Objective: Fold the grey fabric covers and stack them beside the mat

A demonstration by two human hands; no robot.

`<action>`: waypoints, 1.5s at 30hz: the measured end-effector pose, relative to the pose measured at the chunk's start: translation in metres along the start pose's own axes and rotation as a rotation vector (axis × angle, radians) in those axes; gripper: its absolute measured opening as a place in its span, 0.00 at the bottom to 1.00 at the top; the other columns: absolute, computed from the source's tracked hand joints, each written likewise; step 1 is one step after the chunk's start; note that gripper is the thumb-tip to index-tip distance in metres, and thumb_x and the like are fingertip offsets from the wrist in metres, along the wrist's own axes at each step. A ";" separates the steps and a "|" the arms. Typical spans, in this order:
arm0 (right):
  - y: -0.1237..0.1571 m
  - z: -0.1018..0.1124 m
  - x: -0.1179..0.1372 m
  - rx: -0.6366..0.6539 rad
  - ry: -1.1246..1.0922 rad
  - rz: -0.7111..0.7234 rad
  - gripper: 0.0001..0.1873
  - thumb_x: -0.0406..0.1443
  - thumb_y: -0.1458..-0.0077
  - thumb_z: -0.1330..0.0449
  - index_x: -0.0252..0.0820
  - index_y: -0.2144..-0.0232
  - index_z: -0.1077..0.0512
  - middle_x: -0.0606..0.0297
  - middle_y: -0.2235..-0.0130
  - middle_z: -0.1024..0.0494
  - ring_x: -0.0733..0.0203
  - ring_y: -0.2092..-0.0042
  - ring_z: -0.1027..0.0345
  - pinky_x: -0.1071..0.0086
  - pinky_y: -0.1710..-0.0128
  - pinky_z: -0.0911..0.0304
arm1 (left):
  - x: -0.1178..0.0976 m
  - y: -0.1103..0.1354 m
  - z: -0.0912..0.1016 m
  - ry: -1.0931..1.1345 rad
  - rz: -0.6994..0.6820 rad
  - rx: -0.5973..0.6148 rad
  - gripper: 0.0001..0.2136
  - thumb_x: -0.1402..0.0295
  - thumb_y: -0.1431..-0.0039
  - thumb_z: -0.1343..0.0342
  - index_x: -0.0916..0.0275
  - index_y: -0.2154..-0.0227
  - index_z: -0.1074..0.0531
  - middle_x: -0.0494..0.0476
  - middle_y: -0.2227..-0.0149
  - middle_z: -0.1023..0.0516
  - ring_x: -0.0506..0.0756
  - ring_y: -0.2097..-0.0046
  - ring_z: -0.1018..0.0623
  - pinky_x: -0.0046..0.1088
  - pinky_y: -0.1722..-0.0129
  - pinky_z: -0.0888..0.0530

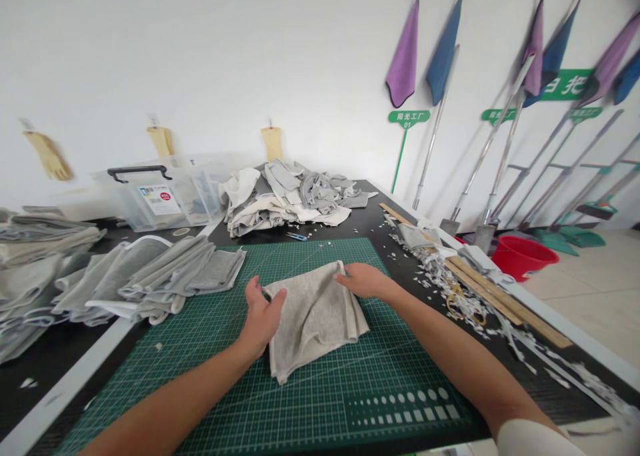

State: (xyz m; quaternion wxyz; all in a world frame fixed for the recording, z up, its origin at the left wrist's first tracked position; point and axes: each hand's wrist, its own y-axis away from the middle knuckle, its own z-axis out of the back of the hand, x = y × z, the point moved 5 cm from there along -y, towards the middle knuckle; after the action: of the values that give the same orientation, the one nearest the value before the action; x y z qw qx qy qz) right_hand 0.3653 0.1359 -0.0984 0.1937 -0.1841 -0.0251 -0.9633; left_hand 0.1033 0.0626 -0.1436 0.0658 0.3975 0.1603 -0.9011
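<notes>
A grey cloth lies crumpled on the green cutting mat in front of me. My left hand pinches the cloth's left edge between thumb and fingers. At the cloth's upper right corner my right hand has its fingers curled onto the fabric.
Folded grey cloths are stacked at the left, and a loose heap of cloths lies at the back beside a clear plastic box. Small blue scissors lie behind the mat. A wooden ruler and fabric scraps line the right edge. A red bucket stands on the floor.
</notes>
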 end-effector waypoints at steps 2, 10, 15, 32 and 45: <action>-0.004 -0.005 -0.004 -0.035 -0.020 -0.031 0.33 0.58 0.47 0.54 0.38 0.60 0.28 0.50 0.59 0.24 0.49 0.59 0.30 0.65 0.64 0.41 | 0.006 -0.004 0.000 0.064 -0.001 -0.043 0.32 0.58 0.41 0.55 0.64 0.41 0.65 0.69 0.38 0.54 0.57 0.37 0.47 0.36 0.41 0.42; -0.024 -0.024 -0.036 -0.178 -0.067 -0.144 0.35 0.55 0.48 0.50 0.32 0.50 0.34 0.44 0.49 0.32 0.46 0.46 0.40 0.59 0.49 0.47 | 0.030 -0.056 0.022 -0.201 0.024 0.045 0.27 0.56 0.45 0.51 0.64 0.46 0.43 0.65 0.46 0.34 0.61 0.44 0.34 0.39 0.46 0.39; -0.038 -0.030 -0.040 -0.224 -0.117 -0.154 0.31 0.53 0.51 0.45 0.36 0.53 0.32 0.48 0.44 0.38 0.43 0.39 0.54 0.53 0.42 0.60 | 0.032 -0.067 0.017 -0.427 -0.080 0.139 0.20 0.59 0.49 0.49 0.65 0.56 0.31 0.64 0.47 0.32 0.62 0.43 0.36 0.39 0.45 0.42; -0.023 -0.015 -0.006 -0.412 -0.689 0.089 0.08 0.32 0.53 0.51 0.44 0.66 0.42 0.68 0.70 0.30 0.62 0.67 0.35 0.69 0.66 0.40 | 0.006 -0.041 0.009 -0.277 -0.183 0.268 0.33 0.71 0.51 0.50 0.64 0.40 0.49 0.60 0.47 0.31 0.59 0.47 0.31 0.34 0.47 0.38; -0.027 -0.011 -0.014 -0.443 -0.636 0.087 0.24 0.33 0.53 0.49 0.41 0.51 0.41 0.66 0.65 0.29 0.63 0.68 0.37 0.69 0.66 0.40 | 0.005 -0.047 0.019 -0.436 -0.140 0.322 0.05 0.68 0.53 0.51 0.60 0.75 0.31 0.54 0.71 0.25 0.56 0.67 0.27 0.28 0.69 0.37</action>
State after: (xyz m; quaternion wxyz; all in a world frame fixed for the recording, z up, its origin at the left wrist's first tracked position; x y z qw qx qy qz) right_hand 0.3637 0.1644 -0.1129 0.1727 -0.5118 0.1325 -0.8310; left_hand 0.0755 0.1000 -0.1245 -0.0275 0.1874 0.0243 -0.9816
